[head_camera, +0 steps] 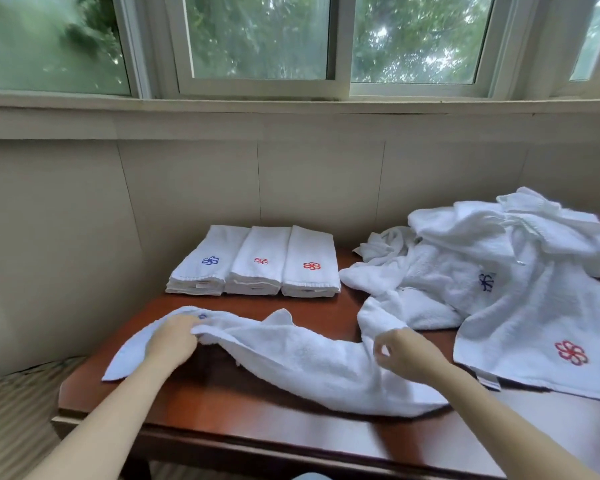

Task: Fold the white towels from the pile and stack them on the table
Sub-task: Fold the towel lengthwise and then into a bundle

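A crumpled white towel (309, 362) lies stretched across the front of the brown wooden table (222, 407). My left hand (174, 337) grips its bunched left end, close to a small blue mark on the cloth. My right hand (406, 351) is at the towel's right end, thumb and forefinger curled and pinching the raised edge there. Three stacks of folded white towels stand side by side at the back of the table: one with a blue flower (201, 261), and two with red flowers (257, 261) (310, 265). A loose pile of white towels (499, 254) covers the table's right side.
A beige panelled wall and a window sill run right behind the table. One towel of the pile, with a red flower (568, 351), hangs toward the front right edge. Striped upholstery (18, 393) shows at the lower left, beyond the table's left edge.
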